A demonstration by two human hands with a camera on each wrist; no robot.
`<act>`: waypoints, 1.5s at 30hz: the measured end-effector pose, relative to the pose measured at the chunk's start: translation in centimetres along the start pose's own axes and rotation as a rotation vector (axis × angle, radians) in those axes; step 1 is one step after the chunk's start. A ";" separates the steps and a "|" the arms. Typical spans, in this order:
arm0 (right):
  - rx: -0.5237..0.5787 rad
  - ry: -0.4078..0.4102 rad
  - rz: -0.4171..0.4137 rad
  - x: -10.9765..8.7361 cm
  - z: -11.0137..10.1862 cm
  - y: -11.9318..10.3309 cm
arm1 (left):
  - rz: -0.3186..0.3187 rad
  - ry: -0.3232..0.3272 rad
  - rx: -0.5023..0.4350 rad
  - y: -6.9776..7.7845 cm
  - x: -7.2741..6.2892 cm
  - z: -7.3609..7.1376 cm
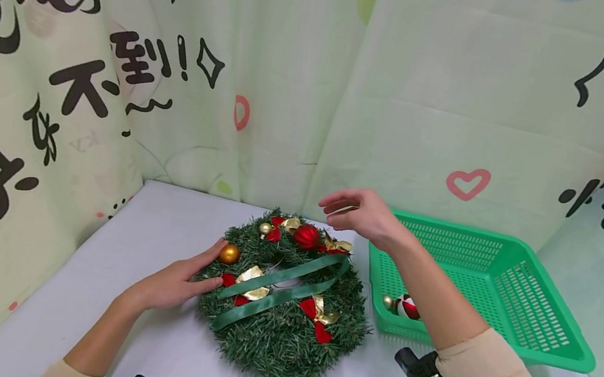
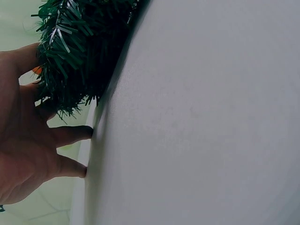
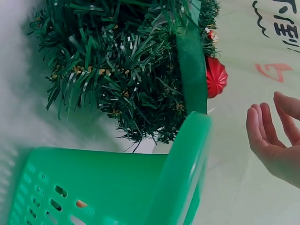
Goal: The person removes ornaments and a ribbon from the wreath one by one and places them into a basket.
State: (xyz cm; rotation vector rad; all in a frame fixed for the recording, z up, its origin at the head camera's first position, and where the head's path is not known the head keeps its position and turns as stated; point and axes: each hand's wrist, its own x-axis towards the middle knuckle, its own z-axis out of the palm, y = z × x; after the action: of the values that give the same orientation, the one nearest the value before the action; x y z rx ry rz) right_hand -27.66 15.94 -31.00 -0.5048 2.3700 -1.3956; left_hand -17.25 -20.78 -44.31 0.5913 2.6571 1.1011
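A green wreath (image 1: pixel 282 361) lies on the table, with a dark green ribbon (image 1: pixel 289 272) slanting across it. Red-and-gold bows (image 1: pixel 320 318), a gold ball (image 1: pixel 229 254) and a red ribbed ball (image 1: pixel 306 237) decorate it. My left hand (image 1: pixel 177 280) rests at its left side, thumb and fingers spread on the greenery; in the left wrist view two fingertips (image 2: pixel 84 132) reach the tabletop. Over the wreath's far right edge, my right hand (image 1: pixel 362 214) hovers with loosely bent fingers and holds nothing. The right wrist view shows that hand (image 3: pixel 276 136) apart from the red ball.
A green plastic basket (image 1: pixel 449 224) stands right of the wreath, under my right forearm. Inside, at its near left corner, are a red-and-white ball (image 1: pixel 407 306) and a small gold ball (image 1: pixel 388 302). A printed curtain (image 1: pixel 294 83) hangs behind the white table (image 1: pixel 168 220).
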 end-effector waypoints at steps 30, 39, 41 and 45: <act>-0.060 -0.075 0.149 2.2 2.5 1.1 | -0.008 -0.004 0.005 -0.1 0.1 0.0; -0.056 -0.057 0.193 2.5 3.2 1.3 | -0.005 0.002 0.015 -0.2 0.1 0.0; -0.051 -0.055 0.204 2.7 3.4 1.3 | -0.005 0.003 0.017 -0.2 0.2 0.0; -0.049 -0.052 0.212 2.9 3.7 1.4 | -0.007 0.001 0.012 -0.3 0.2 0.0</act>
State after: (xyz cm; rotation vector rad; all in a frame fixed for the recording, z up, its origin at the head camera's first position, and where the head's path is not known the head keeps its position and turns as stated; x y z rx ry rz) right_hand -28.70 12.39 -34.25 -0.2890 2.3430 -1.2192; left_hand -17.47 -20.86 -44.56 0.5840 2.6666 1.0848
